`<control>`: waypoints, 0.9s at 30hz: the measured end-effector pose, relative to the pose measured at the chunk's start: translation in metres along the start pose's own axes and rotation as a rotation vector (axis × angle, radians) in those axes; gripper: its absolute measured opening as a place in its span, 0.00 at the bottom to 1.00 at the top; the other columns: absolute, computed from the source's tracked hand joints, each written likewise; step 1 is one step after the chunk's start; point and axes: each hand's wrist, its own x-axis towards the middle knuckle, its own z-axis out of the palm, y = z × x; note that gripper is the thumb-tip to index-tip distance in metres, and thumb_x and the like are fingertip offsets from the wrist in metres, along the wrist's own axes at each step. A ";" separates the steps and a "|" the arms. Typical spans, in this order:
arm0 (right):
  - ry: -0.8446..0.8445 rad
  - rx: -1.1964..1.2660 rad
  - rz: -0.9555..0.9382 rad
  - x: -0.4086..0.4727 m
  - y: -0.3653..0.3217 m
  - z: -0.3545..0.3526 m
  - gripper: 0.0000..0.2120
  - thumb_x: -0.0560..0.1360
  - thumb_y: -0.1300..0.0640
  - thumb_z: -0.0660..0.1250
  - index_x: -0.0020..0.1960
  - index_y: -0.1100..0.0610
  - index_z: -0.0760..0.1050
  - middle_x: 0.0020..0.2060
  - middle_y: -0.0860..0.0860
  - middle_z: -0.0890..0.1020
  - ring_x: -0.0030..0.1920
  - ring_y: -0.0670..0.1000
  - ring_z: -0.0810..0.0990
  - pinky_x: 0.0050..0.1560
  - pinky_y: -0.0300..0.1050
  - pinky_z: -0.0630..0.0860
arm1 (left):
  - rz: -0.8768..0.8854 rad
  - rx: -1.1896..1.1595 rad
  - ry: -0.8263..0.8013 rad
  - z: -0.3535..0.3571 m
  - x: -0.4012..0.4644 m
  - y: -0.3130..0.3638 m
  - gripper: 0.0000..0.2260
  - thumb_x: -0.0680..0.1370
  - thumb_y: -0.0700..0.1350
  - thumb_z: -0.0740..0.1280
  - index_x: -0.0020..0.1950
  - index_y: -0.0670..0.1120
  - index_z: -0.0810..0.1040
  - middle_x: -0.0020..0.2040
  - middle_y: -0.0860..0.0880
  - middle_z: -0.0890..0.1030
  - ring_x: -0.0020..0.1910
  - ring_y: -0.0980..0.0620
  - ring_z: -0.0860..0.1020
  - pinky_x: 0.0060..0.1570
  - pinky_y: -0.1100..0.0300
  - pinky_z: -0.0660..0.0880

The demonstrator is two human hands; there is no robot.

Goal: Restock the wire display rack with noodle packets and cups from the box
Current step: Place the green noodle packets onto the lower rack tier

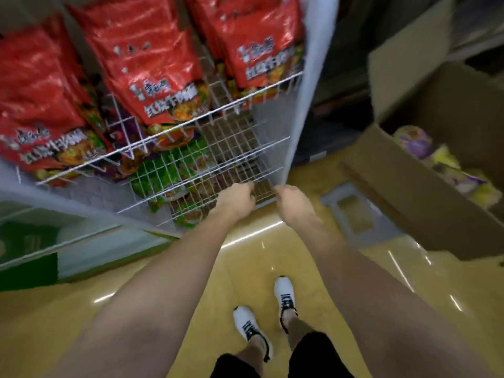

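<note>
The white wire display rack (234, 148) stands ahead of me. Its upper shelf holds red noodle packets (152, 77). Green noodle packets (163, 173) lie in the lower baskets on the left, and the lower right section shows bare wire. My left hand (237, 199) reaches down to the front wire of the lowest basket with its fingers curled over it. My right hand (293, 201) is at the same basket's right corner, beside the rack's post, fingers curled at the wire. The open cardboard box (425, 192) at the right holds purple and yellow packets (447, 165).
A white and green cabinet (54, 236) sits low at the left. A small grey step stool (351, 211) stands on the glossy yellow floor between rack and box. My feet in white shoes (267, 317) are below.
</note>
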 end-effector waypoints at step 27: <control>0.455 0.349 0.573 -0.077 0.267 -0.217 0.10 0.81 0.61 0.60 0.58 0.57 0.78 0.55 0.56 0.81 0.55 0.60 0.79 0.52 0.52 0.77 | 0.497 0.060 0.030 -0.060 0.078 0.382 0.08 0.79 0.43 0.61 0.56 0.47 0.76 0.52 0.46 0.81 0.52 0.43 0.78 0.48 0.48 0.78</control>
